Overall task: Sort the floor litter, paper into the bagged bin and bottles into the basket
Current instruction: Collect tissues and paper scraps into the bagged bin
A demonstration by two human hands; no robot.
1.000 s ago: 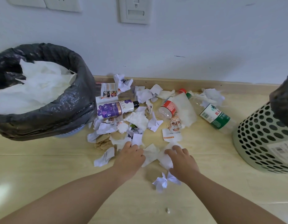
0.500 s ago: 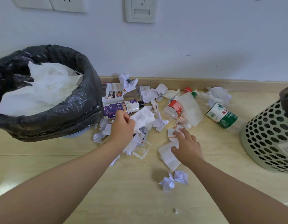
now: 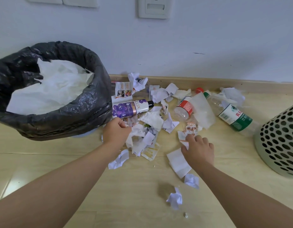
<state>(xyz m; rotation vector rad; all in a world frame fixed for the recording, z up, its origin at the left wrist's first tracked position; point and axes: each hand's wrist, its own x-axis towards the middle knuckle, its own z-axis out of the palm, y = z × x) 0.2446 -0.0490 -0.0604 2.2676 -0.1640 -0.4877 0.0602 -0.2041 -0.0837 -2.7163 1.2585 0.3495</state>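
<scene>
At the far left the bin, lined with a black bag, already holds white tissue. Just right of its base, the left hand has its fingers curled round a clump of torn paper. A second ago that hand lay at the near edge of the litter, so it has raked up a handful and carried it toward the bin. The likely next step is to lift the clump over the rim. Behind the hand the LUX bottle lies on the floor against the bin's side, and the red-label bottle lies further right among loose paper. The right hand has slid forward from the near edge. Its fingers are bent, with the tips on a printed scrap and the thumb on a white sheet. Whether it pinches these or only presses them down cannot be told from this angle. A few crumpled bits lie nearer the person. The green-label bottle lies near the basket at the far right. All three bottles are on the floor, so the paper is being dealt with first and most of the sorting remains.
</scene>
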